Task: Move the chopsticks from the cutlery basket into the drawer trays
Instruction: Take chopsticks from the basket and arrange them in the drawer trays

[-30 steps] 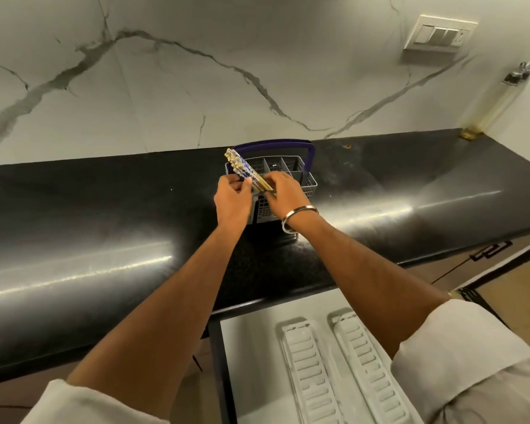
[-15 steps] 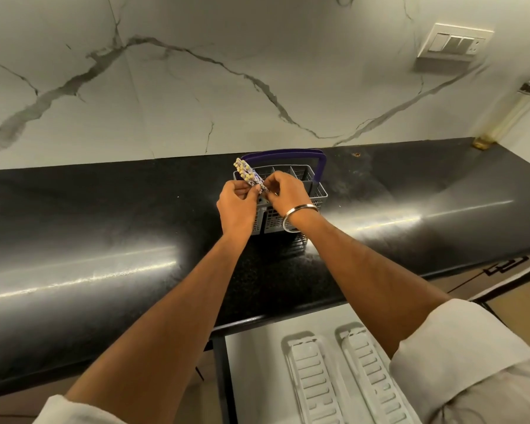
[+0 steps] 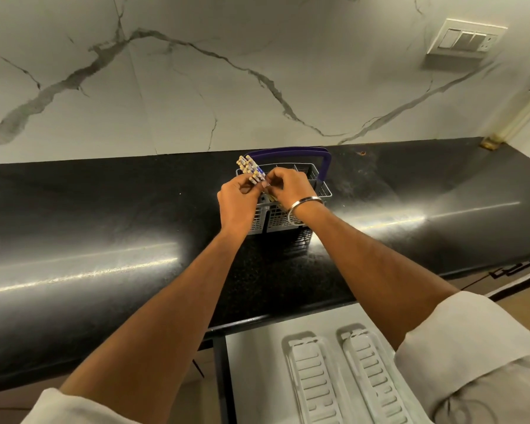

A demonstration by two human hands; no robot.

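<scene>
A grey cutlery basket point(image 3: 322, 186) with a purple handle stands on the black counter. A bundle of patterned chopsticks point(image 3: 251, 170) sticks up from its left front compartment, tops tilted to the left. My left hand point(image 3: 237, 203) is closed around the bundle from the left. My right hand point(image 3: 286, 186), with a metal bangle at the wrist, pinches the same bundle from the right. Both hands hide the lower part of the chopsticks. Below the counter edge, the open drawer point(image 3: 251, 362) holds two white slotted trays point(image 3: 315, 381), side by side.
The glossy black counter point(image 3: 104, 228) runs left to right under a marble wall. A switch plate point(image 3: 467, 39) is at the upper right on the wall. My right sleeve point(image 3: 471, 350) covers part of the drawer's right side.
The chopstick tops have sunk lower between my hands and both hands have closed in tighter around the bundle. The view has shifted slightly, with the basket lower in frame.
</scene>
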